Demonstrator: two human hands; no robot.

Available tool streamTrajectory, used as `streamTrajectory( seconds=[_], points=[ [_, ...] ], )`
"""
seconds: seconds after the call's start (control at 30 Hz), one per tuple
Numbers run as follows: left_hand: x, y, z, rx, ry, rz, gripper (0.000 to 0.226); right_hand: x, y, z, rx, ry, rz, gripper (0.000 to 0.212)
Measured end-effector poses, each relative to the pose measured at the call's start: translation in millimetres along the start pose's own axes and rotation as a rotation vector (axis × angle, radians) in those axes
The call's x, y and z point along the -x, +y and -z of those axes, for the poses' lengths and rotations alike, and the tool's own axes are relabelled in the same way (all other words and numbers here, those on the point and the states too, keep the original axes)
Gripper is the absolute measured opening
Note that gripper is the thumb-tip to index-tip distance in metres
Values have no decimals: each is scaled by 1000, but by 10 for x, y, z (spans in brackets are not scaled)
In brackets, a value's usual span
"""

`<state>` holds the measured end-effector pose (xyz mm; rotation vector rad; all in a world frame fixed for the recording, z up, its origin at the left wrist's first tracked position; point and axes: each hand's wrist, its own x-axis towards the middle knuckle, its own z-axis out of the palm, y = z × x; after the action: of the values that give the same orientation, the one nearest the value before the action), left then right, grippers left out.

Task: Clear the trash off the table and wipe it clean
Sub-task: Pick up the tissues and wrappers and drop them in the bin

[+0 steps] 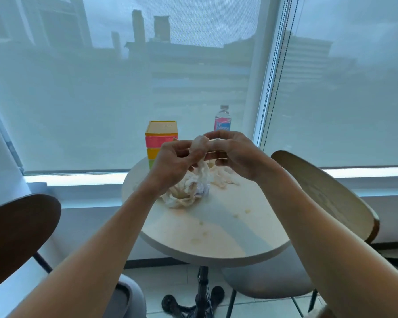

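Note:
A small round white table (pixel 216 246) stands by the window. Above its far half, my left hand (pixel 172 166) and my right hand (pixel 234 152) both pinch a thin white plastic bag (pixel 201 145) that hangs down between them. Below the hands a heap of crumpled white tissues and wrappers (pixel 189 191) lies on the tabletop, and more crumpled paper (pixel 223 180) sits just to its right. Small yellowish crumbs and smears (pixel 200 237) dot the near part of the table.
A stack of coloured boxes (pixel 161 141) and a water bottle with a pink and blue label (pixel 223 119) stand at the table's far edge. A dark wooden chair back (pixel 16 230) is at left, a light wooden chair (pixel 326 193) at right. The table's black foot (pixel 200 299) rests on tiles.

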<state>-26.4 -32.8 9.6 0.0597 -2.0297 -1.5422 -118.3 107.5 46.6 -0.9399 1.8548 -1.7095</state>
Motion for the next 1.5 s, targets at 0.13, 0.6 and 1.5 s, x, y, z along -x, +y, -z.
streamTrajectory(
  seconds=[0.13, 0.6, 1.5],
  points=[
    [-41, -45, 31, 15, 71, 37, 13, -127, 199, 125, 168, 158, -4, 13],
    [-18, -53, 105, 43, 87, 61, 13, -299, 847, 283, 675, 388, -38, 22],
    [650, 430, -1968, 146, -185, 141, 12, 1646, 953, 1856, -358, 372, -92, 11]
  ],
)
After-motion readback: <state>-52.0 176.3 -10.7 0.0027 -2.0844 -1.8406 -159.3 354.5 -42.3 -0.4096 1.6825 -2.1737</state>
